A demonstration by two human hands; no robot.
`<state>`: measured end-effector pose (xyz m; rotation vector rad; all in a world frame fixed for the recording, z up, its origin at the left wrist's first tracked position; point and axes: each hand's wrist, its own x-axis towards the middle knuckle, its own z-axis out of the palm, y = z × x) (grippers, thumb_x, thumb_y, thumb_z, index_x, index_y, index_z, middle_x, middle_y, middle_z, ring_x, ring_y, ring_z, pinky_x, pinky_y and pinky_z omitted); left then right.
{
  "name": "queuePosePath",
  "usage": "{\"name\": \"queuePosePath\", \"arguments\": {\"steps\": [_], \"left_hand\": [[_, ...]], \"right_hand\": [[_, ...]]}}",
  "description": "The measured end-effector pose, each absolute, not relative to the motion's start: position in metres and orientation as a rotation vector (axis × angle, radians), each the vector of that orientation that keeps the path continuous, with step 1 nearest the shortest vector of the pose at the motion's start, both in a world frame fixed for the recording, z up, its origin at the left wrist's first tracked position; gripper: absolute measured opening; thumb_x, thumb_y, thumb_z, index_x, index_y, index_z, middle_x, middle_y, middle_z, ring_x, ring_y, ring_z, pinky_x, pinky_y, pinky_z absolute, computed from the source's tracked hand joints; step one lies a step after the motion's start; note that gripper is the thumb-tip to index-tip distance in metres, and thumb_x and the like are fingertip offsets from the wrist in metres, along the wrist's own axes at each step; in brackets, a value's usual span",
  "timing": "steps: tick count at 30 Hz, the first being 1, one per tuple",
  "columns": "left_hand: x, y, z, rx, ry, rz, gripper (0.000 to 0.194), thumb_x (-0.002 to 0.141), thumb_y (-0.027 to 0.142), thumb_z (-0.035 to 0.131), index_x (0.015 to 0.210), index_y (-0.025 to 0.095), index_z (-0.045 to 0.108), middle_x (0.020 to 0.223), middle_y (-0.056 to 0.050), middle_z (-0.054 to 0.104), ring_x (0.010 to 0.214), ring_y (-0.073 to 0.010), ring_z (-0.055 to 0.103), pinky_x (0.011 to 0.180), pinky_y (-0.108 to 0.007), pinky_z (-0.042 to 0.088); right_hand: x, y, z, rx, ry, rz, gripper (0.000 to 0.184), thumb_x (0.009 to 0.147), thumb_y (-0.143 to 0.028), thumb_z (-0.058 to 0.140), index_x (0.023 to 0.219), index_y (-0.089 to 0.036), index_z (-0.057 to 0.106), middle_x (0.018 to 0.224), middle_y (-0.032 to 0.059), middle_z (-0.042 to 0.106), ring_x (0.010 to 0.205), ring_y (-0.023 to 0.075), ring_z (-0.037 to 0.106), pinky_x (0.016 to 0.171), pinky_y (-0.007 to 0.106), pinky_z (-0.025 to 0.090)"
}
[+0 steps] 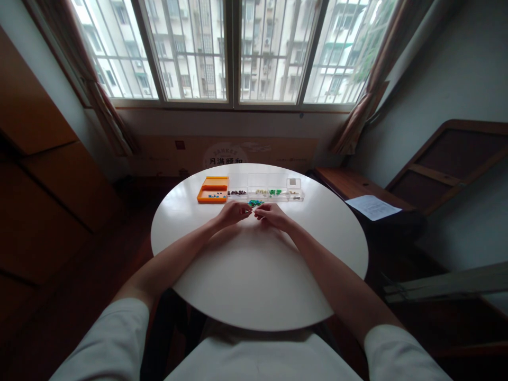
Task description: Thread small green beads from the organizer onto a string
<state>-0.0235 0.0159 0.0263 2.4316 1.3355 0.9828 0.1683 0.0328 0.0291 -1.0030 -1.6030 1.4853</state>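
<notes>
My left hand (pixel 234 212) and my right hand (pixel 272 215) face each other above the white table, fingertips almost meeting. Both have their fingers pinched together; whatever sits between them is too small to make out. Just beyond the fingertips lies a small pile of green and blue pieces (pixel 256 202). An orange case (pixel 214 181) stands open behind my left hand, with small blue pieces (pixel 214 196) in its front part. To its right, clear plastic boxes (pixel 252 195) hold dark pieces (pixel 237 192), pale pieces (pixel 262 191) and green pieces (pixel 275 192).
The round white table (pixel 254 286) reaches close to my body. A low wooden bench (pixel 337 182) with a sheet of paper (pixel 373 207) stands at the right. Behind the table, a long printed cardboard box (pixel 159 153) leans below the barred window. Wooden cabinets (pixel 51 180) line the left side.
</notes>
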Motion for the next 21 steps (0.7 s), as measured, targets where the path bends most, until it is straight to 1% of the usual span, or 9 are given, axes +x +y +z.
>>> {"name": "queuePosePath", "arguments": {"steps": [3, 7, 10, 14, 18, 21], "left_hand": [[-0.026, 0.017, 0.032, 2.382, 1.39, 0.982, 0.021, 0.08, 0.029, 0.057, 0.084, 0.016, 0.073, 0.055, 0.0, 0.063, 0.049, -0.0083, 0.053, 0.051, -0.017, 0.035], [-0.028, 0.017, 0.036, 2.341, 1.421, 0.994, 0.021, 0.08, 0.029, 0.057, 0.083, 0.015, 0.073, 0.053, 0.0, 0.062, 0.048, -0.0085, 0.053, 0.051, -0.017, 0.035], [-0.027, 0.018, 0.034, 2.344, 1.416, 0.987, 0.019, 0.079, 0.027, 0.058, 0.082, 0.014, 0.073, 0.054, 0.0, 0.062, 0.049, -0.0085, 0.054, 0.05, -0.017, 0.035], [-0.028, 0.019, 0.03, 2.344, 1.395, 0.993, 0.019, 0.079, 0.027, 0.058, 0.082, 0.015, 0.072, 0.055, 0.0, 0.063, 0.049, -0.0082, 0.054, 0.05, -0.017, 0.035], [-0.034, 0.023, 0.029, 2.326, 1.414, 1.01, 0.02, 0.08, 0.029, 0.058, 0.081, 0.014, 0.072, 0.053, 0.001, 0.062, 0.048, -0.0081, 0.054, 0.05, -0.016, 0.035], [-0.039, 0.027, 0.032, 2.308, 1.456, 1.011, 0.021, 0.079, 0.029, 0.058, 0.081, 0.014, 0.072, 0.052, 0.001, 0.061, 0.048, -0.0088, 0.054, 0.049, -0.017, 0.035]], "right_hand": [[0.171, 0.043, 0.036, -1.034, -1.456, 1.477, 0.017, 0.067, -0.023, 0.075, 0.069, -0.01, 0.065, 0.062, 0.0043, 0.065, 0.053, 0.0087, 0.057, 0.047, 0.017, 0.046], [0.177, 0.068, 0.049, -1.156, -1.227, 1.371, 0.011, 0.073, -0.014, 0.069, 0.066, -0.01, 0.061, 0.059, 0.0043, 0.063, 0.05, 0.0072, 0.057, 0.046, 0.015, 0.046], [0.177, 0.089, 0.061, -1.249, -1.154, 1.283, 0.015, 0.076, -0.008, 0.066, 0.064, -0.01, 0.057, 0.054, 0.0029, 0.06, 0.046, 0.0061, 0.055, 0.045, 0.014, 0.046], [0.168, 0.111, 0.074, -1.335, -1.093, 1.222, 0.018, 0.073, -0.003, 0.066, 0.063, -0.012, 0.053, 0.046, -0.0003, 0.055, 0.043, 0.0071, 0.053, 0.045, 0.016, 0.048], [0.159, 0.119, 0.077, -1.32, -1.1, 1.209, 0.016, 0.072, -0.002, 0.064, 0.063, -0.011, 0.055, 0.049, 0.0012, 0.058, 0.045, 0.0074, 0.054, 0.047, 0.016, 0.048], [0.161, 0.114, 0.072, -1.299, -1.214, 1.168, 0.009, 0.07, -0.003, 0.065, 0.068, -0.01, 0.06, 0.057, 0.0038, 0.063, 0.048, 0.0078, 0.056, 0.048, 0.017, 0.047]]}}
